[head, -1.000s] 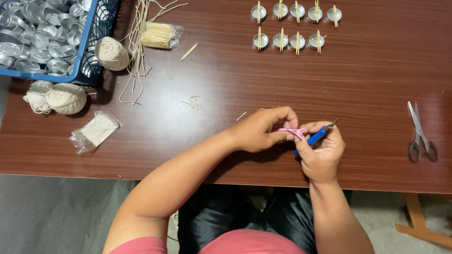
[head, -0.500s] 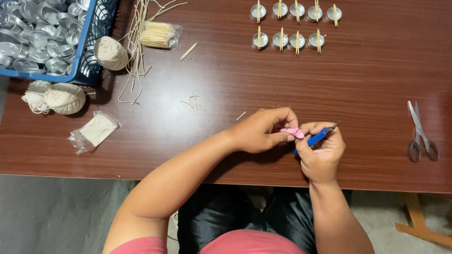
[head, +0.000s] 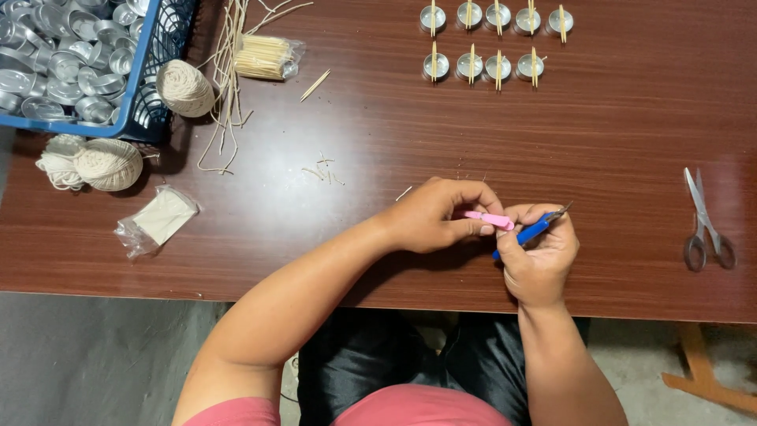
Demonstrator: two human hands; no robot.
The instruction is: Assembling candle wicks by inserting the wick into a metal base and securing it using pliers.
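While both hands meet at the near edge of the brown wooden table (head: 615, 142), the left hand (head: 441, 217) pinches a small pink piece (head: 489, 220) between thumb and fingers. The right hand (head: 540, 252) is closed around a blue-handled pointed tool (head: 533, 230), touching the pink piece. Grey scissors (head: 704, 223) lie well apart to the right; foil cups with sticks (head: 497, 39) sit at the far edge.

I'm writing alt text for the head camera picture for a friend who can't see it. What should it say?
Seen from above, a person's left hand pinches a small pink piece while the right hand holds a blue-handled tool over a brown wooden table. Farther off lie scissors, rows of small metal cups with sticks, string balls and a blue basket.
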